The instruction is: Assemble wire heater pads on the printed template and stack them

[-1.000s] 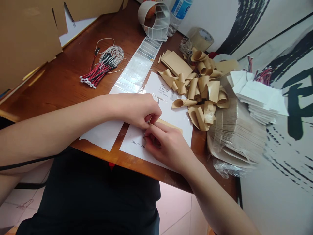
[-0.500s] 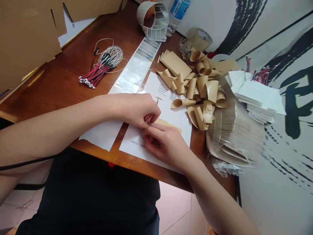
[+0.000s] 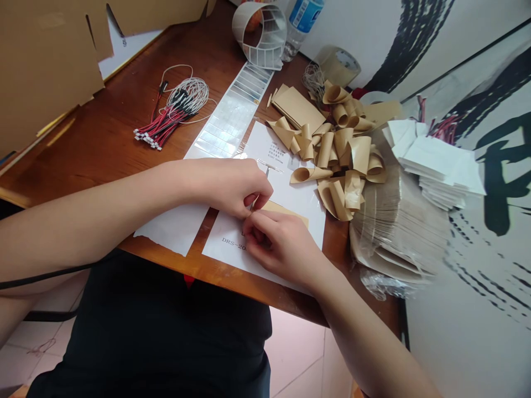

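Note:
My left hand (image 3: pixel 232 188) and my right hand (image 3: pixel 276 249) meet over a white printed sheet (image 3: pixel 226 249) at the table's front edge. My left fingertips pinch a thin metal rod (image 3: pixel 260 188), whose lower end is hidden between my fingers. My right fingers hold the end of a kraft paper strip (image 3: pixel 286 213), which lies on a second white sheet (image 3: pixel 282 160). A small metal T-shaped piece (image 3: pixel 269 165) lies just above my left hand.
Curled kraft paper pieces (image 3: pixel 340 155) and a plastic-wrapped kraft stack (image 3: pixel 398 221) lie to the right. White cards (image 3: pixel 435 166) sit beyond them. Further back are a red-and-black wire bundle (image 3: pixel 170 116), a reflective label strip (image 3: pixel 232 113), a ribbed white cylinder (image 3: pixel 261 36), a bottle (image 3: pixel 301 27) and packing tape (image 3: pixel 338 66).
The view has shifted slightly. My hands have moved only a little and stay together on the rod and the strip.

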Action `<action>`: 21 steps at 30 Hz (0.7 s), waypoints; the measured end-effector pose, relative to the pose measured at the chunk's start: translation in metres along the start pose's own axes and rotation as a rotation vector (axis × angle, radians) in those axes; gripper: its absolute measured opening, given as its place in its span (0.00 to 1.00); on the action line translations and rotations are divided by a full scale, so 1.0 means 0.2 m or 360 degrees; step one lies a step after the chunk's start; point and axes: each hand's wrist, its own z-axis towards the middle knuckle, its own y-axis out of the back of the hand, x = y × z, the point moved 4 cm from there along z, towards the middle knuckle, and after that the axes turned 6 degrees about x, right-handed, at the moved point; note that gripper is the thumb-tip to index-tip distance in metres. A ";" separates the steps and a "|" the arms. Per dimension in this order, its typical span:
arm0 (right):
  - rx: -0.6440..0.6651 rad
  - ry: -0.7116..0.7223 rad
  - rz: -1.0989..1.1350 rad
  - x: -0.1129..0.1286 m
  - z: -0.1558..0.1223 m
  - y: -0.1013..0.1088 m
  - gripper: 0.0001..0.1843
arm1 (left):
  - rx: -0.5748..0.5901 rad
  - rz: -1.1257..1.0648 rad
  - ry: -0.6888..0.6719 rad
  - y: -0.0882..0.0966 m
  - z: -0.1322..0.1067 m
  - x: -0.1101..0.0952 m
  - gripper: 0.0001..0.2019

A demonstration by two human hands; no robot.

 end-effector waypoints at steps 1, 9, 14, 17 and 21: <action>0.0007 -0.0013 0.0013 0.00 0.00 0.00 0.05 | -0.0003 0.0001 -0.0001 0.00 0.00 0.00 0.04; 0.0029 -0.0059 0.0052 0.00 0.00 0.00 0.05 | -0.0005 0.0020 -0.0001 0.00 0.00 0.00 0.03; 0.0021 -0.0048 0.0051 0.00 0.00 0.01 0.06 | -0.0002 0.0015 -0.0007 0.01 0.00 -0.01 0.03; 0.0025 -0.0053 0.0050 -0.01 0.00 0.01 0.06 | -0.0007 0.0012 -0.0010 0.01 0.00 0.00 0.03; 0.0014 -0.0060 0.0049 -0.01 0.00 0.01 0.07 | -0.0009 0.0003 -0.0007 0.00 0.00 0.00 0.03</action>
